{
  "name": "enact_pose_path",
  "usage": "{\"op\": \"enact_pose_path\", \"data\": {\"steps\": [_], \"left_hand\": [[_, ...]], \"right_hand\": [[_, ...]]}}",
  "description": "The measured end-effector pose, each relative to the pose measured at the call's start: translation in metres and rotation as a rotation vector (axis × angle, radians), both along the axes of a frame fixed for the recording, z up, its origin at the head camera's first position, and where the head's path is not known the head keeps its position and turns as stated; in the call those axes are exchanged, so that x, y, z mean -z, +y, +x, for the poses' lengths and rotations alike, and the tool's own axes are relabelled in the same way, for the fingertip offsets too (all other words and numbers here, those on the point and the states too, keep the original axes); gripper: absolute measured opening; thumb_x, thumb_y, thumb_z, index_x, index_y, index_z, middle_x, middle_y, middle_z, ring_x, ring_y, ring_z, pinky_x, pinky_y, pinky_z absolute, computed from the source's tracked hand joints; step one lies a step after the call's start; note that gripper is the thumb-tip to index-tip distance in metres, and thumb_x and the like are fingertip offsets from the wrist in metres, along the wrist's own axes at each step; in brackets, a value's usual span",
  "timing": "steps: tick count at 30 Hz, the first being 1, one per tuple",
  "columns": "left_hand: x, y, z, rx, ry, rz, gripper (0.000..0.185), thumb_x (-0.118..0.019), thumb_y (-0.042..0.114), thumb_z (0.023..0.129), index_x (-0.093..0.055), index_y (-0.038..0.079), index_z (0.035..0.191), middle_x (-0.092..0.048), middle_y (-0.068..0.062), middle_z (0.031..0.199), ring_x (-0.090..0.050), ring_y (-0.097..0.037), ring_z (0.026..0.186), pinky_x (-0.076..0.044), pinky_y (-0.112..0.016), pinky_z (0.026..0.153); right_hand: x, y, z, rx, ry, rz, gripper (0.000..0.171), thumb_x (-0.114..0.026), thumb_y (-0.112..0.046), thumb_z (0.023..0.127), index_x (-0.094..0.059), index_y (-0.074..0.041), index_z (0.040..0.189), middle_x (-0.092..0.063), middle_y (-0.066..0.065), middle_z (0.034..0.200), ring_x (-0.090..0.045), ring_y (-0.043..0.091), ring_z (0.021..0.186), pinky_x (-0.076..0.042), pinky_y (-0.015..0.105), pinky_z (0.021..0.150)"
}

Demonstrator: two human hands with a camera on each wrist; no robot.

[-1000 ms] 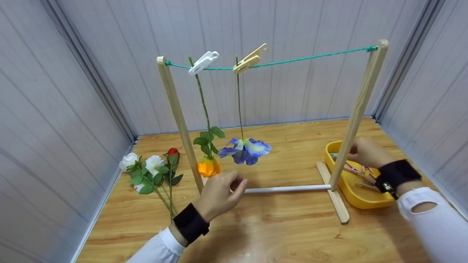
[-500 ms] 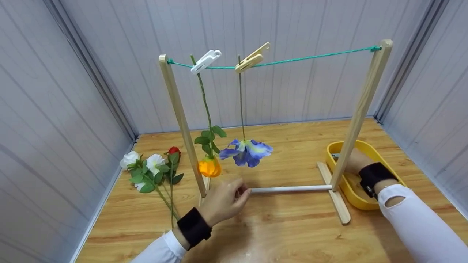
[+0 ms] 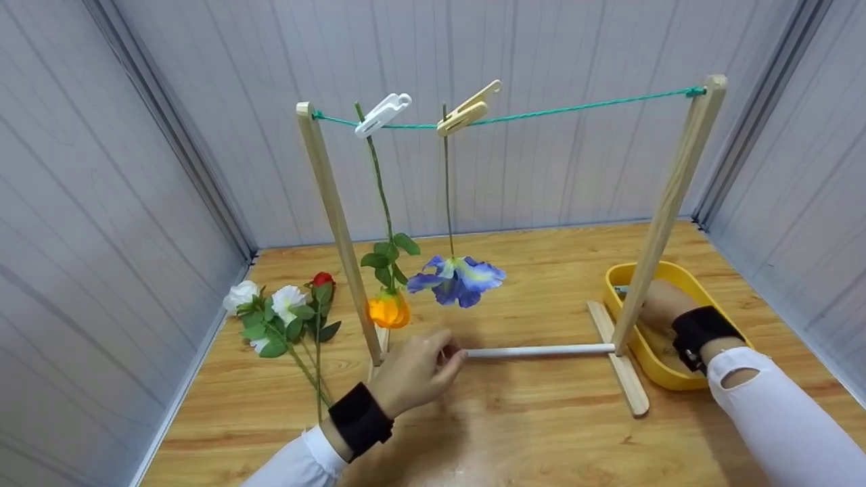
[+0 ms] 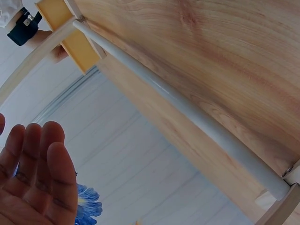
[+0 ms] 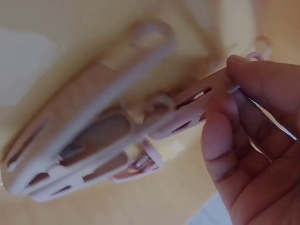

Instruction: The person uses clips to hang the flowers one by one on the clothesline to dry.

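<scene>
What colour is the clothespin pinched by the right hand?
Dusty pink; the clothespin shows best in the right wrist view.

Pale panelled walls (image 3: 561,47) surround a wood-grain tabletop (image 3: 541,426).

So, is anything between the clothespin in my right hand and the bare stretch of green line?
Going straight left, yes: the right wooden post stands between your right hand and that stretch of green line. Lifting the clothespin in front of it looks clear.

White cloth sleeves (image 3: 791,423): long, loose
Right white cuff (image 3: 734,358): oval opening
Wide black wristbands (image 3: 360,419): one each wrist
Small silvery fitting (image 4: 27,21): on right wristband
</scene>
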State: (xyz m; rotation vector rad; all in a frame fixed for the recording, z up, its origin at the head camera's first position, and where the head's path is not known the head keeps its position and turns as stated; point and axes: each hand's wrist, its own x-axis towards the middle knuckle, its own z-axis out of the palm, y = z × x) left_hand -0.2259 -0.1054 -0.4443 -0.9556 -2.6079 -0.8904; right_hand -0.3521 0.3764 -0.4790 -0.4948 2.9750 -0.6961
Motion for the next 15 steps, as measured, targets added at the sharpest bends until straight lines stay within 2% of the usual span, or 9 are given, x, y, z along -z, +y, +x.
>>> {"op": "enact_pose_path", "data": {"steps": [2, 4, 8, 12, 15], "left_hand": [[-0.001, 0.001, 0.0, -0.006, 0.014, 0.004, 0.014, -0.069, 0.02, 0.106, -0.067, 0.013, 0.094, -0.072, 0.0, 0.083, -0.061, -0.005, 0.071, -0.053, -0.019, 0.066], [-0.002, 0.001, 0.0, -0.011, 0.032, 0.015, 0.014, -0.069, 0.022, 0.106, -0.067, 0.014, 0.095, -0.072, -0.001, 0.086, -0.063, -0.008, 0.074, -0.055, -0.021, 0.068], [-0.004, 0.0, 0.0, -0.01, 0.053, 0.051, 0.012, -0.071, 0.023, 0.106, -0.069, 0.012, 0.101, -0.073, -0.002, 0.091, -0.068, -0.014, 0.08, -0.058, -0.025, 0.073], [-0.007, -0.002, -0.001, -0.012, 0.074, 0.079, 0.018, -0.072, 0.025, 0.105, -0.073, 0.008, 0.112, -0.076, -0.005, 0.097, -0.073, -0.02, 0.086, -0.061, -0.03, 0.077], [-0.009, -0.003, -0.002, -0.015, 0.069, 0.081, 0.026, -0.072, 0.029, 0.106, -0.073, 0.007, 0.12, -0.077, -0.007, 0.101, -0.075, -0.023, 0.089, -0.062, -0.032, 0.077]], "right_hand": [[-0.012, 0.001, 0.006, -0.028, 0.064, 0.036, 0.008, -0.072, -0.006, 0.1, -0.075, 0.0, 0.096, -0.072, 0.012, 0.087, -0.066, 0.029, 0.083, -0.056, 0.051, 0.082], [-0.024, 0.002, 0.013, -0.025, 0.045, -0.007, 0.006, -0.073, -0.004, 0.099, -0.075, 0.001, 0.097, -0.07, 0.011, 0.077, -0.066, 0.027, 0.071, -0.056, 0.042, 0.07], [-0.046, 0.005, 0.028, 0.024, -0.034, -0.091, 0.011, -0.07, -0.006, 0.103, -0.075, 0.0, 0.096, -0.063, 0.008, 0.061, -0.056, 0.019, 0.05, -0.047, 0.029, 0.049], [-0.066, 0.006, 0.045, 0.061, -0.02, -0.157, 0.013, -0.065, -0.005, 0.106, -0.074, 0.002, 0.099, -0.068, 0.009, 0.066, -0.057, 0.014, 0.05, -0.046, 0.028, 0.047], [-0.08, 0.005, 0.058, 0.092, 0.017, -0.201, 0.012, -0.065, -0.004, 0.107, -0.074, 0.004, 0.103, -0.072, 0.011, 0.074, -0.061, 0.012, 0.058, -0.049, 0.026, 0.053]]}}
